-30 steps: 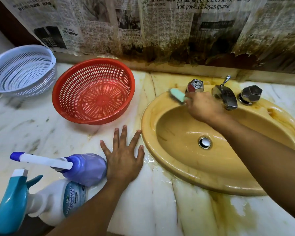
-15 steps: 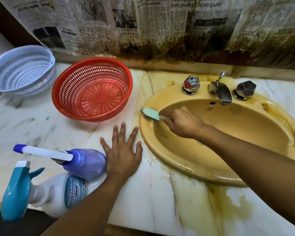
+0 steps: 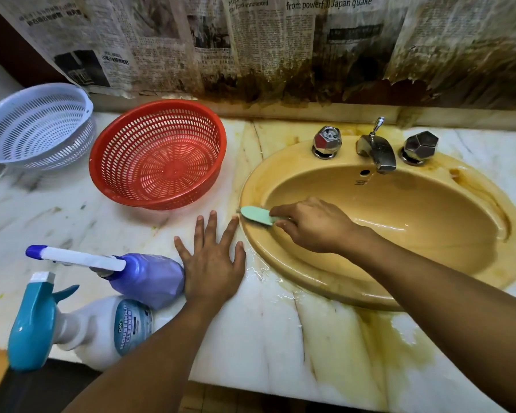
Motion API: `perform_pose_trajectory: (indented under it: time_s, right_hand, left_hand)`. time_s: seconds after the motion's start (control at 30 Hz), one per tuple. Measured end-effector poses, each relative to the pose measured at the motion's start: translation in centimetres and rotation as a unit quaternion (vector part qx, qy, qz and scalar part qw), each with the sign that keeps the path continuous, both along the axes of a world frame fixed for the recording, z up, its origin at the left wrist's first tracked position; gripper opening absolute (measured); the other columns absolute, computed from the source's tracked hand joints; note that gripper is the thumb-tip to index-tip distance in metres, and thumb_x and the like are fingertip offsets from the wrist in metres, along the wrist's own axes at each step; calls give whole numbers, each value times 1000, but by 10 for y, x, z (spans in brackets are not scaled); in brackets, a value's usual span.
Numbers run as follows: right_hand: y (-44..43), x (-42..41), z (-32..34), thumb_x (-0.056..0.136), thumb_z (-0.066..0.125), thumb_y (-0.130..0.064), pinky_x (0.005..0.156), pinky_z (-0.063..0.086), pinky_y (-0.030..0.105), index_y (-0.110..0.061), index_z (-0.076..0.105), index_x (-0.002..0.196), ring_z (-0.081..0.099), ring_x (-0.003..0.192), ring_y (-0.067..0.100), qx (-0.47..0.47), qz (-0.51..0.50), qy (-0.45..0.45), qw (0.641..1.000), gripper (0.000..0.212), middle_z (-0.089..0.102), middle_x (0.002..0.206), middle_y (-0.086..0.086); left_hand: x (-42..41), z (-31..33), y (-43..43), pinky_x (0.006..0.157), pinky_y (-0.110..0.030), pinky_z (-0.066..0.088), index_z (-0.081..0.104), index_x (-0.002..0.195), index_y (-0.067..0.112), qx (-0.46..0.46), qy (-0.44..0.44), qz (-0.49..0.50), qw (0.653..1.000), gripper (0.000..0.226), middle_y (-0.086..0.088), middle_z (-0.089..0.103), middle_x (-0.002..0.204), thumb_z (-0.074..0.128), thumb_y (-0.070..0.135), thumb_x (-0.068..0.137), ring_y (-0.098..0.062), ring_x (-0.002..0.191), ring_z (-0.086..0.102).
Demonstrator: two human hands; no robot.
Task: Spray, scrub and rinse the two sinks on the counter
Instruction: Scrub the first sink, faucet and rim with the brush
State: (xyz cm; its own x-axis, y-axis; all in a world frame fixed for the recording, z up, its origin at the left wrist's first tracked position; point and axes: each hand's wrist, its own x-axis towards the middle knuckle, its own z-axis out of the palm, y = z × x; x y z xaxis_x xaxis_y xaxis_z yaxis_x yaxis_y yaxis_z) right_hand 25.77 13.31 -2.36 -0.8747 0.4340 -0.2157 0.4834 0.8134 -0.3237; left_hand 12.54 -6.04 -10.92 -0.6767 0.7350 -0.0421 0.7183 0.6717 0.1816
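Observation:
A yellow oval sink point(image 3: 429, 222) is set in the stained marble counter point(image 3: 280, 338), with a metal tap point(image 3: 380, 153) and two knobs at its back. My right hand point(image 3: 313, 225) grips a small green scrub brush point(image 3: 255, 214) and holds its head against the sink's wet left rim. My left hand point(image 3: 212, 260) lies flat on the counter just left of the sink, fingers spread. A white household-cleaner spray bottle point(image 3: 102, 329) with a teal trigger lies at the front left, beside a purple spray bottle point(image 3: 143, 275).
A red plastic colander point(image 3: 161, 153) sits left of the sink, and a white one point(image 3: 33, 126) stands farther left. Stained newspaper point(image 3: 251, 46) covers the wall behind. The counter's front edge runs close below my arms.
My right hand has carried the brush from the back rim near the left knob down along the sink's left rim. My left hand has stayed flat on the counter.

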Motion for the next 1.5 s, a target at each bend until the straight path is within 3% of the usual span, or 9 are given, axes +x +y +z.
perform_pose_trajectory:
  time_s: [0.2, 0.33, 0.4, 0.5, 0.57, 0.8, 1.0, 1.33, 1.5]
  right_hand:
    - [-12, 68, 22, 104, 54, -42, 75, 43, 30, -44, 66, 132, 58, 93, 8, -113, -111, 49, 986, 30, 72, 113, -10]
    - [-60, 75, 17, 105, 56, -25, 47, 28, 23, -42, 72, 119, 32, 44, 9, -424, -353, 200, 810, 27, 43, 60, -2]
    - [-84, 54, 16, 103, 57, -28, 48, 30, 21, -41, 73, 120, 36, 46, 9, -399, -350, 182, 828, 27, 50, 56, -14]
    - [-105, 14, 9, 103, 52, -29, 79, 48, 27, -31, 64, 139, 64, 100, 19, -308, -304, 134, 891, 39, 73, 120, -3]
    - [-111, 14, 3, 104, 47, -28, 93, 49, 33, -29, 61, 142, 56, 123, 30, -259, -316, 95, 908, 41, 68, 131, 4]
    - [-136, 124, 15, 103, 57, -23, 70, 42, 7, -39, 72, 124, 61, 86, 0, -269, -410, 125, 863, 31, 72, 108, -17]
    - [-149, 45, 3, 105, 47, -23, 90, 48, 37, -26, 61, 138, 58, 118, 37, -237, -386, 126, 883, 36, 71, 122, 11]
    - [-162, 162, 13, 106, 46, -27, 83, 45, 39, -36, 61, 140, 61, 110, 40, -147, -532, 108, 827, 38, 74, 117, 13]
    - [-176, 114, 6, 105, 46, -27, 86, 49, 41, -34, 53, 147, 61, 111, 38, -156, -456, 107, 870, 43, 73, 119, 11]
  left_hand:
    - [-1, -2, -1, 122, -69, -2, 21, 162, 44, 4, -3, 0, 1000, 61, 3, 3, 174, 22, 59, 103, -22, 160, -4]
    - [0, -2, -1, 122, -70, 0, 20, 162, 43, 5, -5, 2, 1000, 59, 3, 5, 174, 23, 54, 104, -22, 160, -4]
    - [1, -1, -1, 121, -70, 0, 22, 161, 43, 12, -7, 1, 1000, 56, 2, 7, 174, 24, 50, 105, -22, 160, -2]
    - [1, -1, -2, 121, -70, 1, 26, 160, 43, 21, -9, 3, 1000, 55, 2, 11, 173, 26, 47, 105, -22, 160, 0]
    - [2, -1, -2, 122, -70, 1, 26, 160, 42, 25, -9, 3, 1000, 55, 2, 12, 173, 27, 46, 105, -22, 160, 1]
    - [1, -1, -4, 121, -72, 3, 26, 160, 41, 31, -17, -3, 999, 55, 0, 12, 173, 29, 46, 105, -24, 160, 1]
    - [2, -1, -5, 121, -71, 1, 24, 160, 44, 23, -19, -14, 999, 56, -1, 10, 173, 24, 48, 104, -25, 160, -1]
    - [4, 6, -9, 120, -72, 0, 0, 159, 57, 29, -32, -75, 996, 61, 0, 4, 174, 30, 56, 105, -35, 159, -2]
    - [4, 5, -9, 119, -74, 2, 3, 159, 57, 18, -19, -86, 996, 60, -2, 17, 172, 27, 58, 104, -38, 158, 1]
